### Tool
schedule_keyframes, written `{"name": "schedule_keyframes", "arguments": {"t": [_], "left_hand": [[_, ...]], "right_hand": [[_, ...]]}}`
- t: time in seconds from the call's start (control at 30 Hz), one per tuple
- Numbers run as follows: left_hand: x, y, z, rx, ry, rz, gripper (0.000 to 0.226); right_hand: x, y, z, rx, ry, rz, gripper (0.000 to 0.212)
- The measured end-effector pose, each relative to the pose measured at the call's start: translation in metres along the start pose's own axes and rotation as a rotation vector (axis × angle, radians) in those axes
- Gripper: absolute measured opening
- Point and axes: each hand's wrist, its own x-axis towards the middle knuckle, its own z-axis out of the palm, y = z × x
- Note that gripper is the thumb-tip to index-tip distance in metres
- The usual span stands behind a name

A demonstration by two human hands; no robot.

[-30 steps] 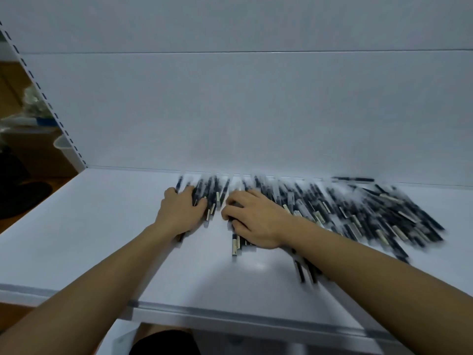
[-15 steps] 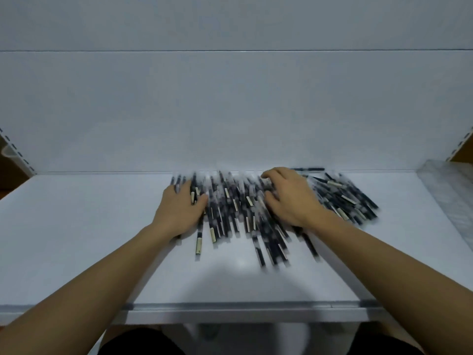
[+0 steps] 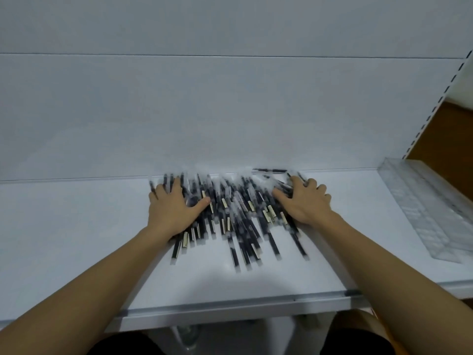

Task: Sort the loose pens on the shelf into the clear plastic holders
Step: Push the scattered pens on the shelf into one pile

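Left of the holder (image 3: 422, 208), my right hand (image 3: 304, 203) has slid across the pens (image 3: 230, 216); left hand (image 3: 174, 208) opposite, fingers spread wide, the pile's bunched for loading.

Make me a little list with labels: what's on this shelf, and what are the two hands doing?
pens: a loose heap of dark pens, blurry, in the middle of the shelf
shelf: white, with a white back wall
left hand: rests flat on the heap's left side, fingers spread
right hand: rests on the heap's right side, fingers spread
clear plastic holder: at the right end of the shelf, apart from the heap
pens in holder: none that I can see
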Motion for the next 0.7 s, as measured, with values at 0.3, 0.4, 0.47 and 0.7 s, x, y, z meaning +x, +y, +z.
{"name": "schedule_keyframes", "arguments": {"t": [0.3,0.4,0.47,0.7], "left_hand": [[-0.008,0.019,0.005,-0.053,0.008,0.090,0.100],[-0.009,0.023,0.003,-0.034,0.002,0.110,0.095],[-0.008,0.022,0.003,-0.049,-0.006,0.123,0.093],[-0.014,0.008,-0.010,-0.397,0.036,0.125,0.056]], "right_hand": [[-0.009,-0.041,0.006,0.037,-0.036,-0.049,0.079],[-0.007,-0.036,0.002,0.056,-0.065,-0.048,0.082],[-0.003,-0.032,-0.006,0.097,-0.097,-0.037,0.087],[0.014,-0.036,-0.018,0.212,-0.152,0.044,0.104]]}}
